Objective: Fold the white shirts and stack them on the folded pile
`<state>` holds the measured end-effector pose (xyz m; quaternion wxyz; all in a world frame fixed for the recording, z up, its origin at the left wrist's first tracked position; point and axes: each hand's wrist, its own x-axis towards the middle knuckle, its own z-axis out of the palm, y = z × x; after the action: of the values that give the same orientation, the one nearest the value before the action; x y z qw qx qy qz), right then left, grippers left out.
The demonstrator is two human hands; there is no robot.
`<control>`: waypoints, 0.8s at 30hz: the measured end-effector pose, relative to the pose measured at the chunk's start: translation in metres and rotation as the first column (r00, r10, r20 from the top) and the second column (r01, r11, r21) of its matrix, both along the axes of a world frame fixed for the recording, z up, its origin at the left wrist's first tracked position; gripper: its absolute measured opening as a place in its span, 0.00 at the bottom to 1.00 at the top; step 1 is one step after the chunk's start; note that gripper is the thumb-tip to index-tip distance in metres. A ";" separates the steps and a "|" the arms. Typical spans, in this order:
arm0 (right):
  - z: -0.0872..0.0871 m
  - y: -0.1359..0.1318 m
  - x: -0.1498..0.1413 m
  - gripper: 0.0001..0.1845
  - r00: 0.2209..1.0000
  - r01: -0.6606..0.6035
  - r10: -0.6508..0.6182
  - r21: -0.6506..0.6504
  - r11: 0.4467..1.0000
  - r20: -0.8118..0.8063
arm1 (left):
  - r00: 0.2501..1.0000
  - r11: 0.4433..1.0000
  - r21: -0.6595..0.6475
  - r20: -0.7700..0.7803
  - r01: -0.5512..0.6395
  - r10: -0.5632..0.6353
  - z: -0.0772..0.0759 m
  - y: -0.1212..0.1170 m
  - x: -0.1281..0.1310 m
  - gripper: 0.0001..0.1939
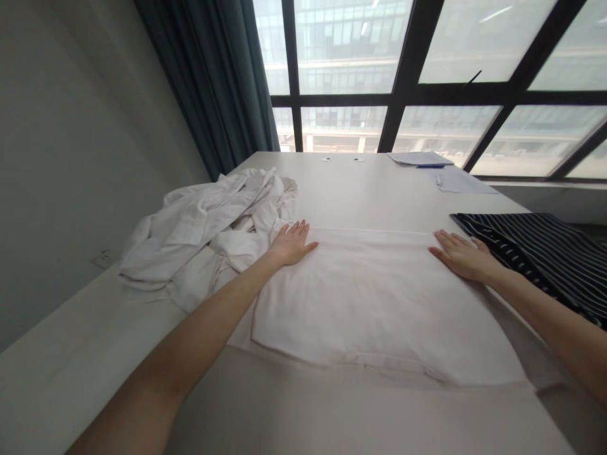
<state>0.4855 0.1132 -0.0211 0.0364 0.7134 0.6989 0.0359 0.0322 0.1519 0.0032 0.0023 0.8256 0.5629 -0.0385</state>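
Observation:
A white garment lies spread flat and folded in front of me; its exact kind I cannot tell. On its far left corner rests my left hand, flat with the fingers apart. My right hand lies flat on the far right corner, fingers stretched out. Neither hand grips the cloth. A heap of crumpled white clothes sits just left of my left hand, touching the garment's edge. Beside my right hand is a black-and-white striped cloth, partly under my right forearm's line of view.
The white table reaches back to the window. Papers with a blue pen lie at the far right, and another sheet is nearer. Two small round covers sit near the back edge. A dark curtain hangs behind the heap.

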 end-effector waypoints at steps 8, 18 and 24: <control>0.020 0.000 -0.089 0.34 0.958 -0.281 0.280 -0.003 0.960 -0.056 | 0.991 0.990 -0.058 0.045 0.132 -0.130 0.008 -0.003 0.028 0.32; 0.024 -0.084 -0.187 0.31 0.613 -0.752 0.717 0.030 0.658 -0.332 | 0.912 0.920 -0.054 0.172 0.387 -0.373 -0.007 0.012 0.039 0.28; 0.040 -0.131 -0.185 0.30 0.450 -0.864 0.773 0.003 0.504 -0.447 | 0.904 0.918 -0.023 0.185 0.397 -0.386 -0.011 0.012 0.037 0.28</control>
<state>0.3006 -0.0177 0.0189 -0.0457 0.2663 0.9470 -0.1738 0.0694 0.1640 -0.0080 0.0691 0.9215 0.3817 0.0181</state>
